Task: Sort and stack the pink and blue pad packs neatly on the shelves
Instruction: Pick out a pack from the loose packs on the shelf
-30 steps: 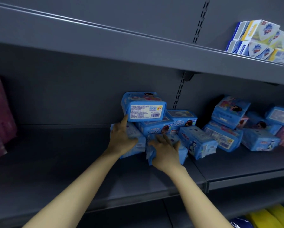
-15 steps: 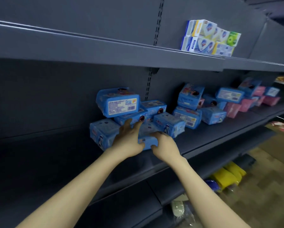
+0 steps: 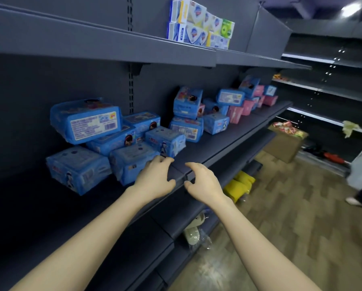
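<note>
Left hand (image 3: pixel 154 181) and right hand (image 3: pixel 203 183) released blue packs (image 3: pixel 85 120) on shelf (image 3: pixel 228 139).

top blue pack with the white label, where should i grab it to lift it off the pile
Take the top blue pack by its two short ends, coming in from the front. Its long labelled face points at you and both ends look free. It rests tilted on other blue packs, so probably lift it straight up.

Head camera looks forward and down, close over the shelf (image 3: pixel 228 141), angled rightward along it.
</note>
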The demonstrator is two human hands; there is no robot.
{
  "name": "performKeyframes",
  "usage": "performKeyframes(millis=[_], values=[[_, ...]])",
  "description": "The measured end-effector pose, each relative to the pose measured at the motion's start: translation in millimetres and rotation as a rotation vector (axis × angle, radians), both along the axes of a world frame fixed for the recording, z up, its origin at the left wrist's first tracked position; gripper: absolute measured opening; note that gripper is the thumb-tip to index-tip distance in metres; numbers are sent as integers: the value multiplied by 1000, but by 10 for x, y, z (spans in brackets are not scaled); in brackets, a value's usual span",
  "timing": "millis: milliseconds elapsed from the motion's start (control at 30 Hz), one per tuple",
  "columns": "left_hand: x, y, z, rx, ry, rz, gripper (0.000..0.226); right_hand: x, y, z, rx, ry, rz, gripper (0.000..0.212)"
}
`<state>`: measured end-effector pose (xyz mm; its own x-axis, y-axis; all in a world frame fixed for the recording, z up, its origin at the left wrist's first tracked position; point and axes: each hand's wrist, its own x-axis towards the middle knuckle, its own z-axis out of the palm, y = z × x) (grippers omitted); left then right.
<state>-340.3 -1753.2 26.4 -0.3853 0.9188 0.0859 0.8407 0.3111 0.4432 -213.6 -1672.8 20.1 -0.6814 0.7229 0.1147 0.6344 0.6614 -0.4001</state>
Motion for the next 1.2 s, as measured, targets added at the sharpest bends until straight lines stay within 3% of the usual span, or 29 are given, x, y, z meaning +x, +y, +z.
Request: performKeyframes(millis=[367,1200], values=[[476,972,-14,5,11,-91,64,610,889,-62,-25,29,-131,55],[1015,2910,-83,-20,26,-27,62,1109,2757,-142,-60,53,-52,53]])
